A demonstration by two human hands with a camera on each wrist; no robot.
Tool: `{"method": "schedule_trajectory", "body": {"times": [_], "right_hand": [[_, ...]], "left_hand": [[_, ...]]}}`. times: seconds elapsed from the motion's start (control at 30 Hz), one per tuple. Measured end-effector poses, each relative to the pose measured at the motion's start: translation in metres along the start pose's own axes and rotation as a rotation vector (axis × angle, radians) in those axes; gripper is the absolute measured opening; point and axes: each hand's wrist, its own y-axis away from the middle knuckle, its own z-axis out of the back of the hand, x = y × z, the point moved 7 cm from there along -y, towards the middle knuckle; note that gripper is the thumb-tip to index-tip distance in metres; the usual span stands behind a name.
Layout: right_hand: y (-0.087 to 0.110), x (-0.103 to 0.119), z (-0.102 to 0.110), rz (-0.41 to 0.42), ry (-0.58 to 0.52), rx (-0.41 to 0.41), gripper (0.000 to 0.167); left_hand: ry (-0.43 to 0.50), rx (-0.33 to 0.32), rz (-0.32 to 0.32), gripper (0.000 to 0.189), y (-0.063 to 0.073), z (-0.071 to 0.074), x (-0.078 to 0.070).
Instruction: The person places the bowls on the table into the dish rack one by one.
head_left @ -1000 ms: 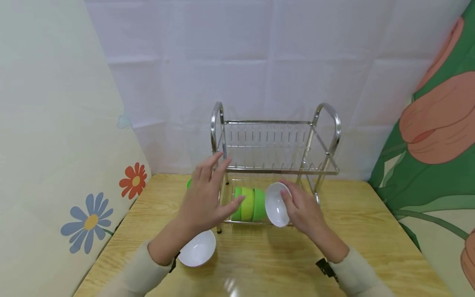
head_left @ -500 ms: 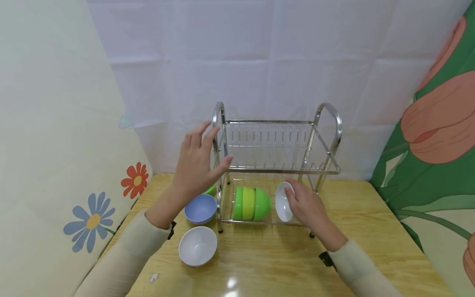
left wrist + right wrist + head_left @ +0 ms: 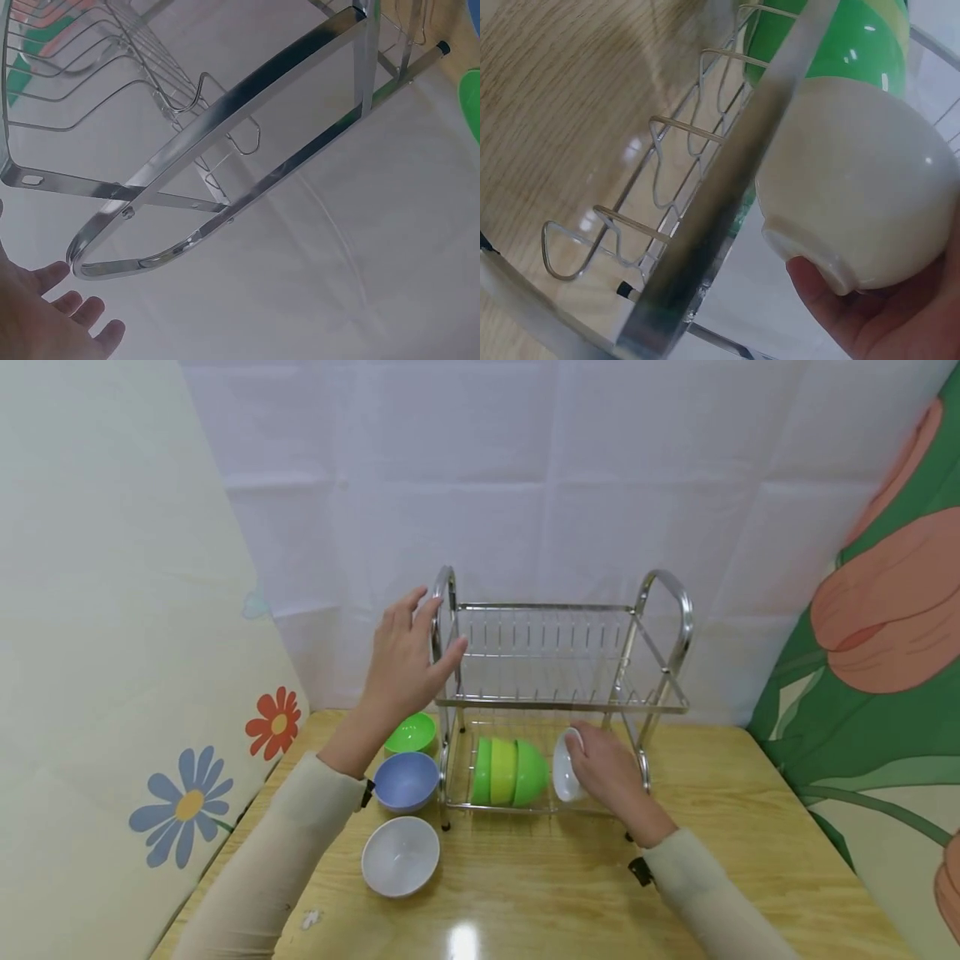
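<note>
In the head view my right hand (image 3: 609,768) grips a white bowl (image 3: 567,766) turned on its side at the right part of the rack's lower tier. The right wrist view shows the fingers by the foot ring of that white bowl (image 3: 855,180), its rounded outside facing the camera. Left of it, green and yellow bowls (image 3: 502,772) stand on edge, nested, in the lower tier. My left hand (image 3: 401,664) is raised with loosely spread fingers at the left loop handle of the metal dish rack (image 3: 536,704). The left wrist view has a fingertip right at the handle (image 3: 112,267).
Left of the rack, a green bowl (image 3: 411,732), a blue bowl (image 3: 406,781) and a white bowl (image 3: 401,857) sit upright in a row on the wooden table (image 3: 540,893). The upper tier's front bar (image 3: 727,172) passes close over the right hand's bowl. A white cloth (image 3: 390,485) hangs behind.
My left hand has risen up and left to the rack's left handle, uncovering the blue and green bowls. The right hand has carried the white bowl slightly right and back into the lower tier.
</note>
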Motion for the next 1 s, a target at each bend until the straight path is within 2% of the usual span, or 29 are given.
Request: {"method": "schedule_trajectory", "body": {"times": [0.17,0.37,0.53,0.7,1.0], "right_hand": [[-0.006,-0.003,-0.010,-0.009,0.015,0.015,0.052],[-0.009,0.000,-0.018,0.020,0.039,0.000,0.049],[-0.008,0.005,-0.022,0.022,0.033,0.042,0.055],[-0.008,0.009,-0.028,0.011,0.028,0.072,0.060],[-0.007,0.016,-0.036,0.010,0.035,0.067,0.054]], "left_hand": [[0.020,0.048,0.039,0.070,-0.013,-0.006,0.003],[0.014,0.066,0.036,0.070,-0.023,-0.010,0.000],[-0.028,0.091,0.041,0.073,-0.032,-0.013,-0.002],[-0.069,0.114,0.078,0.075,-0.039,-0.016,0.000],[-0.123,0.111,0.117,0.072,-0.047,-0.020,0.007]]}}
